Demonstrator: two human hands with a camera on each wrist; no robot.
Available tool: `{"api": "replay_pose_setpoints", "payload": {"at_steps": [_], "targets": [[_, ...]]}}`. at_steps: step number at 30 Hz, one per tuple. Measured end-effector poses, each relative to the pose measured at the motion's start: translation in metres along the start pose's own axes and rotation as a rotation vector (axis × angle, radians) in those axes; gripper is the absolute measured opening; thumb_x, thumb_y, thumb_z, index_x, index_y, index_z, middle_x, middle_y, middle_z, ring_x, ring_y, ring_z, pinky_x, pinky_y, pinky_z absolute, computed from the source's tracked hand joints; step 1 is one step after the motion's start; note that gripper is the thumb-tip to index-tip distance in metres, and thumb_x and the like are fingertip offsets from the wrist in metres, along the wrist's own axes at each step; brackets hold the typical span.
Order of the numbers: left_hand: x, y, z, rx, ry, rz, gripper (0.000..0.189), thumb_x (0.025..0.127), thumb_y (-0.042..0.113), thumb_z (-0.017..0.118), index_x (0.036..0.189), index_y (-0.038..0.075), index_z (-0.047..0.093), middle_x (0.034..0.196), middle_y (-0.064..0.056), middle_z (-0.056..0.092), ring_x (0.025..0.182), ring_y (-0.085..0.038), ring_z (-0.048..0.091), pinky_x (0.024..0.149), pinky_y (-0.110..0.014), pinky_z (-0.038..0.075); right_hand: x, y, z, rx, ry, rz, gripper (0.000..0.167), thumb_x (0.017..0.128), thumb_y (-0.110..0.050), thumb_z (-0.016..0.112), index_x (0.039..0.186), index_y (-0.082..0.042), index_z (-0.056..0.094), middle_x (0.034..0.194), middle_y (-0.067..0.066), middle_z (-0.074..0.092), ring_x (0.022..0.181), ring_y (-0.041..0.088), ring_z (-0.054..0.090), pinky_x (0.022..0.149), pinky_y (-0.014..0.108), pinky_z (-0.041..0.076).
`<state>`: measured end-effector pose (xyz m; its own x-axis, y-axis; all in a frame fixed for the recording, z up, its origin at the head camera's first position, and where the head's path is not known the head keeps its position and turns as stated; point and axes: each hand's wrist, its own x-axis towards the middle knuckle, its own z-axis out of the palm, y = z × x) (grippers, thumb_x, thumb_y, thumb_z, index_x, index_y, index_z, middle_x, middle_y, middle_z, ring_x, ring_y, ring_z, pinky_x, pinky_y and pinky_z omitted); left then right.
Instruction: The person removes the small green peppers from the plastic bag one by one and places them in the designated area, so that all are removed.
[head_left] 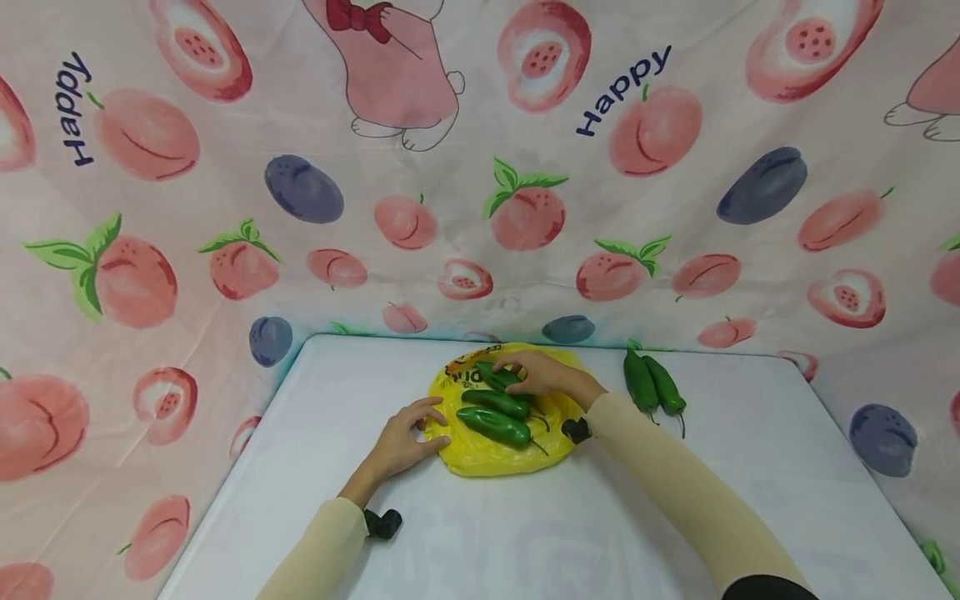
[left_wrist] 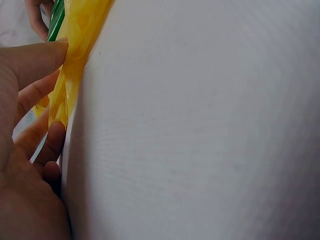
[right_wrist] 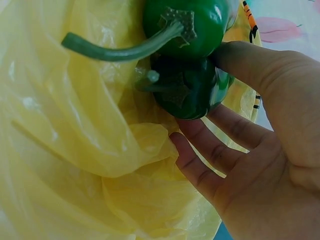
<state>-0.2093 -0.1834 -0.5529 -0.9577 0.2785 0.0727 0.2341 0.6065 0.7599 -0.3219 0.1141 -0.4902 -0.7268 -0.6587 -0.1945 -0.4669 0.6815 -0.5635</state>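
A yellow plastic bag (head_left: 480, 462) with dark print lies on the white table. On top of it are green chili peppers (head_left: 495, 427), side by side with their stems toward the right. My right hand (head_left: 536, 372) grips the farthest pepper (right_wrist: 185, 95), thumb on one side and fingers on the other; a second pepper (right_wrist: 195, 25) sits close against it in the right wrist view. At the bag's left edge, my left hand (head_left: 405, 437) holds the yellow plastic (left_wrist: 75, 65) between thumb and curved fingers.
Two more green peppers (head_left: 652, 383) lie together on the table (head_left: 750, 467), right of the bag. Behind the table's far edge hangs a fruit-print cloth (head_left: 465, 167), which also runs down both sides. Each wrist carries a small black device (head_left: 384, 523).
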Motion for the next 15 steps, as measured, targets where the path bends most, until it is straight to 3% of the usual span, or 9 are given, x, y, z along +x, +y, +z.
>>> {"api": "replay_pose_setpoints", "payload": {"at_steps": [9, 15], "targets": [[-0.0003, -0.0008, -0.0002, -0.001, 0.002, 0.025, 0.019, 0.087, 0.029, 0.084, 0.103, 0.027, 0.073, 0.149, -0.002, 0.056, 0.100, -0.016, 0.053, 0.095, -0.043, 0.042, 0.0000, -0.0009, 0.0010, 0.001, 0.008, 0.000, 0.040, 0.097, -0.015, 0.072, 0.136, -0.016, 0.063, 0.146, 0.014, 0.054, 0.123, 0.034, 0.060, 0.097, 0.047, 0.052], [-0.0004, -0.0002, -0.0005, -0.011, -0.004, 0.024, 0.020, 0.087, 0.029, 0.084, 0.103, 0.026, 0.073, 0.150, -0.002, 0.056, 0.102, -0.016, 0.054, 0.096, -0.043, 0.042, -0.0002, -0.0026, 0.0004, 0.006, 0.005, 0.045, 0.040, 0.098, -0.017, 0.072, 0.137, -0.019, 0.063, 0.146, 0.012, 0.055, 0.125, 0.032, 0.059, 0.102, 0.047, 0.049]]}}
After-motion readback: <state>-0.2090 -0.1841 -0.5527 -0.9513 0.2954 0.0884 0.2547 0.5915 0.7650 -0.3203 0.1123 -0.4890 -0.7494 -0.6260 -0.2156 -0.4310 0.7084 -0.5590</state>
